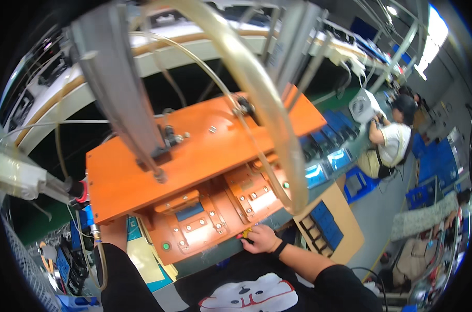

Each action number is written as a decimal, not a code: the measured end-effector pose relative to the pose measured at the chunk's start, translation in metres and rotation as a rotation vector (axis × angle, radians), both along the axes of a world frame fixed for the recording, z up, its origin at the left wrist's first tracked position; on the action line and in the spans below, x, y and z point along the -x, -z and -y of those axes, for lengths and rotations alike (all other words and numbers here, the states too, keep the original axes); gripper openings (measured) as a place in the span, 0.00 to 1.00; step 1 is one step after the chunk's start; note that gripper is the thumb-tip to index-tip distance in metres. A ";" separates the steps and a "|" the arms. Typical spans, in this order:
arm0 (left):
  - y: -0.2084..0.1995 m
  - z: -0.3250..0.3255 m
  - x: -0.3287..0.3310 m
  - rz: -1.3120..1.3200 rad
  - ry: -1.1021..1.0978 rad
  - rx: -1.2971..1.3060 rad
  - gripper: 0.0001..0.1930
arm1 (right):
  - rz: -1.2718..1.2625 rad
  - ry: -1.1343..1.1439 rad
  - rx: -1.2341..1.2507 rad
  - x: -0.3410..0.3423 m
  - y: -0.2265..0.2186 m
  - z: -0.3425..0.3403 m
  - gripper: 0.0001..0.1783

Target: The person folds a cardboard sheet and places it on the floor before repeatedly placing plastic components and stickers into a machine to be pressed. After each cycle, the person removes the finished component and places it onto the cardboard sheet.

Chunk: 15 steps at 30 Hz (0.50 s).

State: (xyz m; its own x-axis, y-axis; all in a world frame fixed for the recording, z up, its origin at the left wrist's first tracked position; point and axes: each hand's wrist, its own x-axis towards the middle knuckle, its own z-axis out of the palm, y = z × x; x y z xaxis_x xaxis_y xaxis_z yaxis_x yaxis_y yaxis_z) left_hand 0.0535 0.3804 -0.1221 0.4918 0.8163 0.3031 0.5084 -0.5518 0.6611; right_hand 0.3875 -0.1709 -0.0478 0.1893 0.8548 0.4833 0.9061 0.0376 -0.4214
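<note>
An orange press fixture stands in front of me, its flat upper plate (194, 151) over a copper-coloured lower base (199, 234) with metal screws and two green buttons. At the base's front edge my right hand (261, 240) is closed around a small yellow-and-red object (243, 234), mostly covered by the fingers. A black band circles that wrist. My left forearm (113, 236) reaches up beside the fixture's left end, where the upper plate and a hose fitting hide the hand. A dark blue piece (189, 212) lies in the base's left section.
Grey metal columns (116, 88) and a thick clear hose (257, 83) rise over the fixture. To the right lies a cardboard sheet (353, 239) with blue and black parts. Yellow and teal sheets (145, 260) lie left of the base. A co-worker (394, 135) sits further right.
</note>
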 end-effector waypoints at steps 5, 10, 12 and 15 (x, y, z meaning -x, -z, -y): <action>-0.034 -0.005 -0.039 0.056 0.256 0.002 0.26 | -0.067 -0.015 -0.114 -0.005 0.014 0.005 0.09; -0.039 0.015 -0.048 0.172 0.462 0.016 0.26 | -0.101 -0.036 -0.082 0.001 0.014 0.009 0.09; -0.071 0.044 -0.096 0.213 0.476 0.024 0.26 | -0.114 -0.032 -0.071 0.002 0.016 0.012 0.10; -0.087 0.057 -0.118 0.252 0.452 0.036 0.26 | -0.109 -0.017 -0.101 0.002 0.017 0.015 0.11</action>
State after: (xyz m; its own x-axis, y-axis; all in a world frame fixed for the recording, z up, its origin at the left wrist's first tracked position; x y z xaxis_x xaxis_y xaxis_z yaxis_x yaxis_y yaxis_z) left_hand 0.1717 0.3230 -0.0352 0.7133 0.5511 0.4330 0.0469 -0.6539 0.7551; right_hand 0.3850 -0.1858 -0.0653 0.2314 0.8061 0.5446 0.8542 0.0995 -0.5103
